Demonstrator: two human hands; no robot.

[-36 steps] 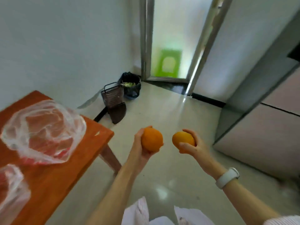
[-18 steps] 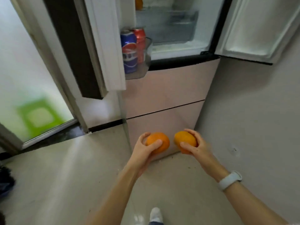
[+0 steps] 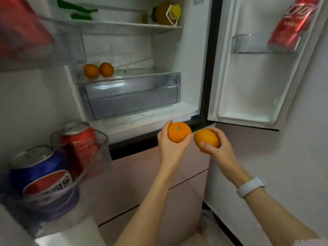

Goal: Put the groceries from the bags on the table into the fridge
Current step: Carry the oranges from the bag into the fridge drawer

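My left hand (image 3: 168, 148) grips an orange (image 3: 178, 131), and my right hand (image 3: 219, 150) grips a second orange (image 3: 205, 140); the two fruits are side by side just below the open fridge's bottom sill. The fridge (image 3: 191, 59) stands open in front of me with both doors swung out. Two more oranges (image 3: 98, 69) lie on the glass shelf above the clear drawer (image 3: 131, 96), at the shelf's left end.
The left door bin (image 3: 104, 150) holds a blue cola can (image 3: 40, 174) and a red can (image 3: 79, 144). The right door bin (image 3: 252, 44) holds a red can (image 3: 292, 23). On the upper shelf are green vegetables (image 3: 78, 12) and a yellow-capped bottle (image 3: 166, 13). Pink drawers (image 3: 138, 174) below are closed.
I have turned from the table to the fridge and come close to it. Both hands kept their oranges and rose toward the open compartment.
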